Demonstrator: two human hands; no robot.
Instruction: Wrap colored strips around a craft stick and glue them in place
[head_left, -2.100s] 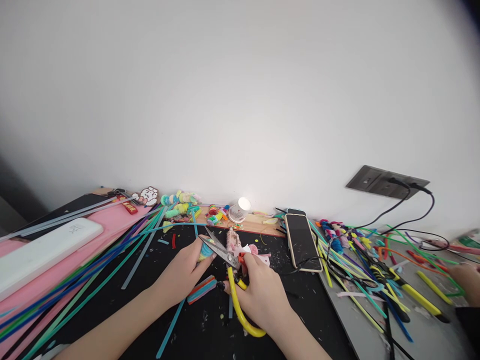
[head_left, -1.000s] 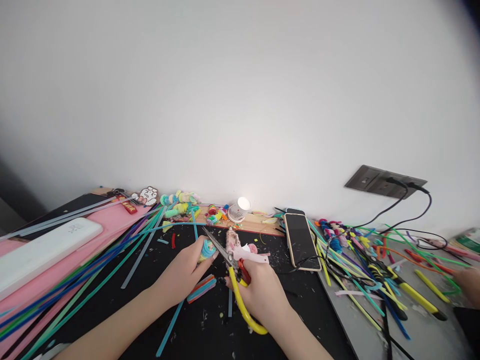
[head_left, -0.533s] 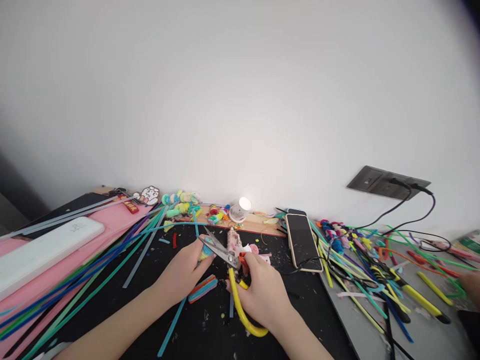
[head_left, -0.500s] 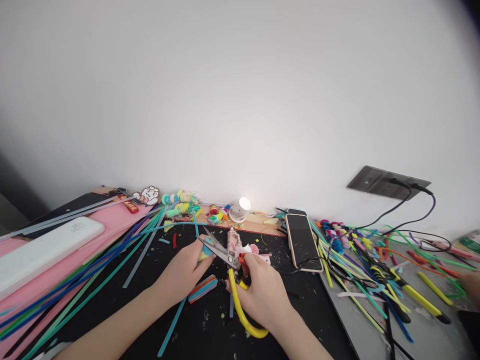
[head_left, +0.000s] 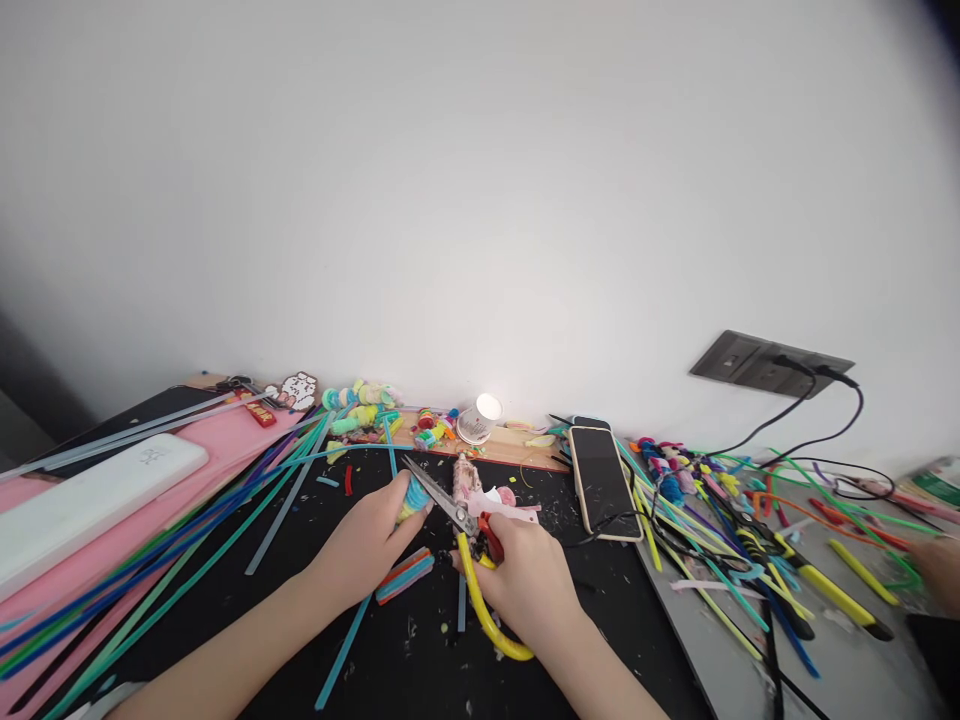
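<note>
My left hand (head_left: 373, 533) pinches a small fuzzy bundle of blue and pale yellow, coiled like a pipe cleaner (head_left: 415, 494). My right hand (head_left: 534, 575) grips a pair of scissors (head_left: 442, 497) with yellow and red handles. The blades lie nearly together and point up and left across the bundle's right side; whether they touch it I cannot tell. Below my left hand lies a bundle of short orange and blue pipe cleaner strips (head_left: 406, 577). Behind the scissors rests a pinkish, mottled tube-like thing (head_left: 466, 476).
A white paper cup (head_left: 480, 420) stands by the wall. Right of it lies a phone (head_left: 604, 482). Long pipe cleaners (head_left: 225, 520) spread at left beside a white power bank-like block (head_left: 105, 500). Yellow-handled pliers (head_left: 832, 592) lie at right, near another person's hand (head_left: 939, 565).
The scissors' blades have come closer together. More of the blue coil shows beside my left fingers. The view has shifted slightly.
</note>
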